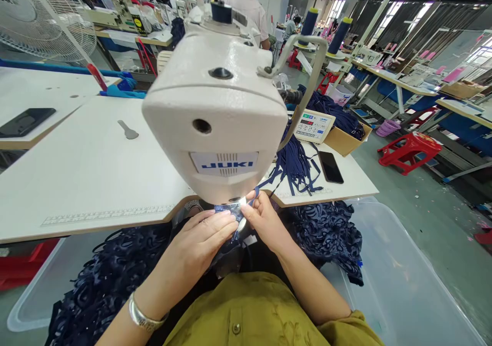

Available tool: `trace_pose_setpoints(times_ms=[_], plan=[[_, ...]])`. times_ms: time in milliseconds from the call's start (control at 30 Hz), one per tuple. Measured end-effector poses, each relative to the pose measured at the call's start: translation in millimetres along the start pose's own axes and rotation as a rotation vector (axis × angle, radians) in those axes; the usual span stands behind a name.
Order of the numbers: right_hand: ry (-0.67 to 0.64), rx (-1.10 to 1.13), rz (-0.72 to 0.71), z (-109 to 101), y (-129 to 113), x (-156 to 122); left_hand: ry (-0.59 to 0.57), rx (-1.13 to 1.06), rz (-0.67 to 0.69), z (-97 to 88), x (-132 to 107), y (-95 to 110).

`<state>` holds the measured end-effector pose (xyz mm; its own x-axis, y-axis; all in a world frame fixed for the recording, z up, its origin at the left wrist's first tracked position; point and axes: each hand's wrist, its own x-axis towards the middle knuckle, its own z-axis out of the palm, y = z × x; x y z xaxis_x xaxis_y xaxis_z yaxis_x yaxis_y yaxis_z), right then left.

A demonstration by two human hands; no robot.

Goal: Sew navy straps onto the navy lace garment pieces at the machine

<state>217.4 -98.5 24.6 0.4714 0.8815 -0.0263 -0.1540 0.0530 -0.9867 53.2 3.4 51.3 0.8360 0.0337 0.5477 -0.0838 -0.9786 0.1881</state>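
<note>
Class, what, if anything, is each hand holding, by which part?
The right hand apparently pinches a navy strip near the fabric; the left hand lies on the fabric, grip hidden.

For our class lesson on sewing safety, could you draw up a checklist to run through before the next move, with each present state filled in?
1. Left hand resting on the dark-blue patterned fabric: ok.
2. Right hand holding the narrow navy fabric strap: ok.
3. Both hands clear of the needle: cannot tell; the glossy white JUKI machine head hides it.
4. Silver metal bracelet apart from the machine head: ok.
5. Black rectangular phone at right off the flat white tabletop: not ok; it lies there.
</note>
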Motion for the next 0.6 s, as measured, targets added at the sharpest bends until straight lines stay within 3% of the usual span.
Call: trace_pose_setpoints(times_ms=[100,333,600], plan=[[0.016,0.029,0.022,1,0,-1,-0.021,-0.037,-0.016,-1.8,2,-2],[0.066,-0.006,-0.006,6,-2,-3,-0.028,-0.194,-0.221,3.8,-16,-7],[0.074,-0.058,-0.03,5,3,-1,-0.077,-0.12,-0.033,-1.6,-7,-10]])
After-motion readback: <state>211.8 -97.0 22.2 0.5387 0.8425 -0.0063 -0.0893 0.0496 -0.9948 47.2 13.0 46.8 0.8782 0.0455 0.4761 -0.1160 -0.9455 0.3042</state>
